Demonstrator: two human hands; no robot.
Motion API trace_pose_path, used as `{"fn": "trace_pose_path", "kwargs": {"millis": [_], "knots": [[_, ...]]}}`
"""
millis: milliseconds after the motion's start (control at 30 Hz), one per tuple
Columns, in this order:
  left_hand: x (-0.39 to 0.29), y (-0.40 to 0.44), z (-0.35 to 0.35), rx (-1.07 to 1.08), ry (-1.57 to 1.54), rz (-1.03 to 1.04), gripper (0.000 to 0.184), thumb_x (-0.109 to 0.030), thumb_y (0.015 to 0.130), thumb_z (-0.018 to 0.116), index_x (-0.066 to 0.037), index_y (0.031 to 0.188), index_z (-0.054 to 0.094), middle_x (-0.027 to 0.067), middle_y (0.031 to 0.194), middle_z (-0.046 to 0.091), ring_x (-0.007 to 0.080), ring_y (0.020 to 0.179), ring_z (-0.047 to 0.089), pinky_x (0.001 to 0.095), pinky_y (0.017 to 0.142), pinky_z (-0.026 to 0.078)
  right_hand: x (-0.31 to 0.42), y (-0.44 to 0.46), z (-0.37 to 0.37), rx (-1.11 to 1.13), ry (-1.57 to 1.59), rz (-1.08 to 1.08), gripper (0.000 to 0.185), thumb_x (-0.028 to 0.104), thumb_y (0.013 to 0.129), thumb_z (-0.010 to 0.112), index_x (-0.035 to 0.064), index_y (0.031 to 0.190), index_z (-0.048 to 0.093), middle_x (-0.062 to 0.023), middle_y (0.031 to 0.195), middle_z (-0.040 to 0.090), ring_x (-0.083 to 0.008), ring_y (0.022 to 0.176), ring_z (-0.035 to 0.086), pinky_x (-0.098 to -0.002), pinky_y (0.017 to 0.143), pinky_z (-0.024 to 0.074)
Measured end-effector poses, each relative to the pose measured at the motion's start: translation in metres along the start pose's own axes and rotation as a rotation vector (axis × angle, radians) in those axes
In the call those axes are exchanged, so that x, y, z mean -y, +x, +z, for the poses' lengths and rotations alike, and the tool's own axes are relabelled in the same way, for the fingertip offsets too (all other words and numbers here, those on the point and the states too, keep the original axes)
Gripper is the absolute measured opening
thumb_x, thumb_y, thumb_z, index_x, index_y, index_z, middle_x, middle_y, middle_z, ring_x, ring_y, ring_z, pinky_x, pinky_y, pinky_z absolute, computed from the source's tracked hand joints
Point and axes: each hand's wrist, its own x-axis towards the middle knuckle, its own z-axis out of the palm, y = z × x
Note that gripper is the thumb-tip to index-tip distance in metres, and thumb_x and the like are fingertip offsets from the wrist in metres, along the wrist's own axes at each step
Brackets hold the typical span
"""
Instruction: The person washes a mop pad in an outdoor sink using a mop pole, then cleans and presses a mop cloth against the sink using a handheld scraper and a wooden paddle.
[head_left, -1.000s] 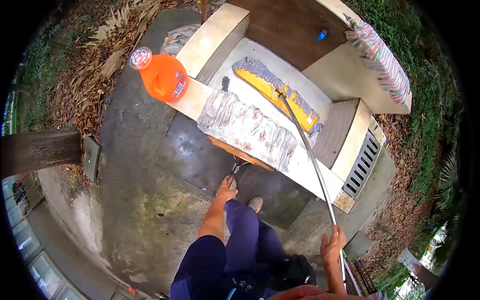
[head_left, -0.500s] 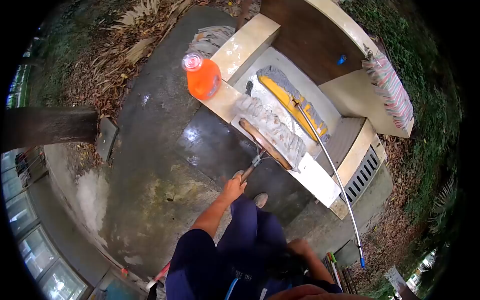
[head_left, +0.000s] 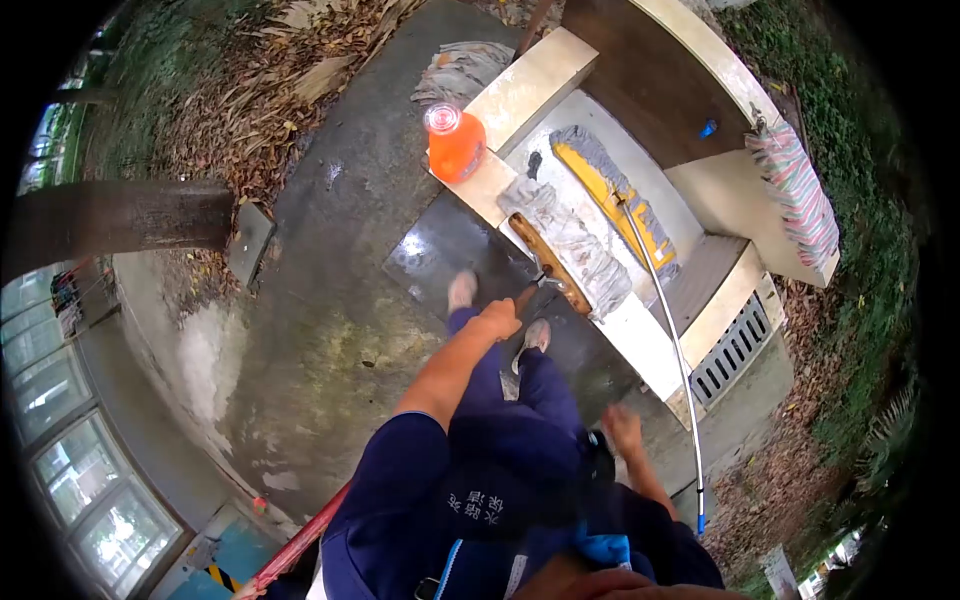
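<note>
My left hand (head_left: 500, 319) is wrapped round the wooden handle of a mop. The mop's wooden head bar (head_left: 549, 262) lies on the basin's front ledge, with grey-white cloth strands (head_left: 575, 240) spread behind it. My right hand (head_left: 622, 426) is off to the right of my body, near no tool; its fingers are blurred. Inside the basin rests a yellow flat mop (head_left: 600, 190) with a grey fringe. Its silver pole (head_left: 677, 345) leans over the front ledge, the blue end free. An orange jug (head_left: 456, 148) stands on the ledge's left corner.
A striped cloth (head_left: 795, 190) hangs at the basin's right wall. Another mop head (head_left: 462, 72) lies on the ground behind the jug. A slotted grate (head_left: 733, 348) is at the basin's right. A tree trunk (head_left: 120, 226) stands left; a red pole (head_left: 300, 540) is lower left.
My right hand has let go of the silver pole, which now leans on the ledge. My left hand has raised the wooden mop's bar onto the ledge. The view has shifted.
</note>
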Motion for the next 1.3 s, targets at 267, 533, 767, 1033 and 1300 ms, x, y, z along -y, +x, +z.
{"fn": "trace_pose_path", "kwargs": {"millis": [267,533,767,1033,1300], "knots": [[0.062,0.021,-0.033,0.111,-0.234,0.174,0.044,-0.032,0.081,0.057,0.0,0.109,0.049,0.0192,0.091,0.06,0.0273,0.077,0.061,0.037,0.067,0.049,0.326,0.211,0.178,0.181,0.361,-0.213,0.054,0.02,0.079,0.064,0.0029,0.125,0.042,-0.0174,0.119,0.05,-0.023,0.108,0.051,-0.0316,0.089,0.042],[0.062,0.028,-0.136,0.123,-0.297,0.538,0.047,-0.037,0.08,0.057,0.001,0.105,0.044,0.0214,0.095,0.055,0.0315,0.092,0.054,0.0413,0.074,0.041,0.427,0.292,0.3,-0.164,0.449,0.292,0.089,0.021,0.055,0.082,-0.0013,0.128,0.037,-0.0198,0.122,0.047,-0.0268,0.113,0.047,-0.0326,0.093,0.0385],[0.087,0.063,-0.108,0.115,-0.036,0.433,0.045,-0.035,0.082,0.056,0.004,0.099,0.042,0.0241,0.069,0.055,0.0409,0.065,0.055,0.0498,0.058,0.04,0.403,0.352,0.354,-0.555,0.366,-0.225,0.051,0.032,0.052,0.081,0.0045,0.091,0.06,-0.0134,0.1,0.056,-0.0277,0.094,0.051,-0.036,0.083,0.0415],[0.092,0.081,-0.109,0.372,-0.027,0.341,0.046,-0.033,0.083,0.053,-0.001,0.116,0.044,0.021,0.104,0.059,0.0387,0.098,0.055,0.0409,0.085,0.043,0.429,0.338,0.234,-0.192,0.955,-0.098,0.027,0.012,0.084,0.059,0.0042,0.11,0.056,-0.0009,0.097,0.06,-0.0092,0.086,0.055,-0.0252,0.08,0.0443],[0.054,0.06,-0.142,0.256,0.016,0.104,0.04,-0.033,0.083,0.054,-0.001,0.106,0.045,0.0294,0.089,0.058,0.0451,0.088,0.055,0.0483,0.077,0.044,0.462,0.34,-0.054,-0.632,0.324,-0.41,0.037,0.027,0.079,0.062,0.0036,0.108,0.057,-0.0076,0.077,0.063,-0.0146,0.067,0.057,-0.0307,0.061,0.0463]]}}
